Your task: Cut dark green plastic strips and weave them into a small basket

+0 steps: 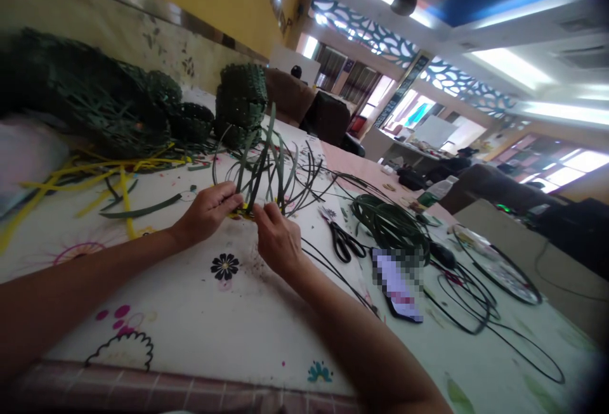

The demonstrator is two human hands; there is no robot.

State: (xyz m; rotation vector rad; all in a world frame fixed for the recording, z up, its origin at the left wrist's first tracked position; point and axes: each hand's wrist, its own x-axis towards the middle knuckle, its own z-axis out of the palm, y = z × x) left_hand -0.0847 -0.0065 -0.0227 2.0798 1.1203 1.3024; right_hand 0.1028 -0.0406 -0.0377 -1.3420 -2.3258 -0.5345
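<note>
Just above the middle of the table, both hands pinch a small woven piece [245, 212] of yellow and dark green flat strips. Long green strips [261, 167] stand up and fan out from it, away from me. My left hand [209, 210] grips its left side, thumb and fingers pressed together. On the right side, my right hand [280, 241] has its fingers curled around the near edge. The fingers hide most of the weave. Black-handled scissors [346, 241] lie to the right of my right hand, touched by neither hand.
Dark green woven baskets [240, 100] stand at the back left. Loose yellow strips [124, 192] lie left of my hands. A coil of green strip [392, 220], a phone [397, 287] and loops of thin black cord [480, 319] are spread on the right over the patterned tablecloth [190, 319].
</note>
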